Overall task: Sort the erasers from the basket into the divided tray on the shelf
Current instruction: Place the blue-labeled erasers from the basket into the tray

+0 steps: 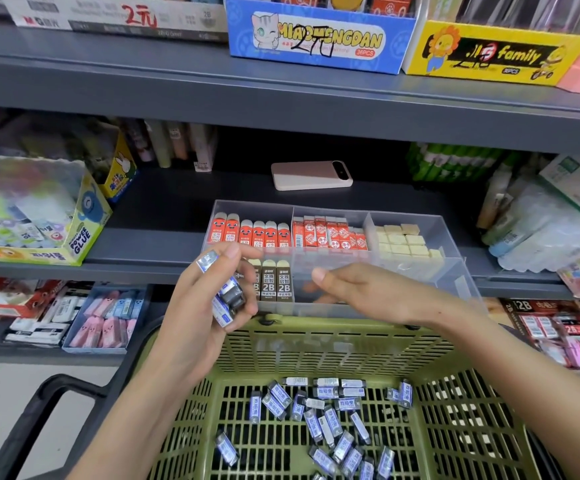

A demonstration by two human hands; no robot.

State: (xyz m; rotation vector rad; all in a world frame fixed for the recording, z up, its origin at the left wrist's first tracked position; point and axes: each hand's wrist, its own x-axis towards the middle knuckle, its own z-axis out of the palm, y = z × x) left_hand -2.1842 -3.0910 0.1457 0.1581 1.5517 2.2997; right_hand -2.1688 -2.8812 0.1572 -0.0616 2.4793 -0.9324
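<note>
Tray point(455, 275): partly filled
Basket point(316, 329): many erasers point(314, 426) left
Left hand point(212, 299): grips some erasers
Right hand point(364, 291): loose, empty

Blue-white erasers point(326, 392) loose in green basket point(316, 344); clear divided tray point(254, 211) part-filled on shelf point(164, 244).

Grey metal shelving point(281, 95) — stocked with stationery boxes point(319, 32); pale floor point(15, 407) below.

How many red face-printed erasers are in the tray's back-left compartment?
6 red erasers, upright side by side in one row across the back-left compartment of the divided tray; more could be hidden behind the row.
</note>
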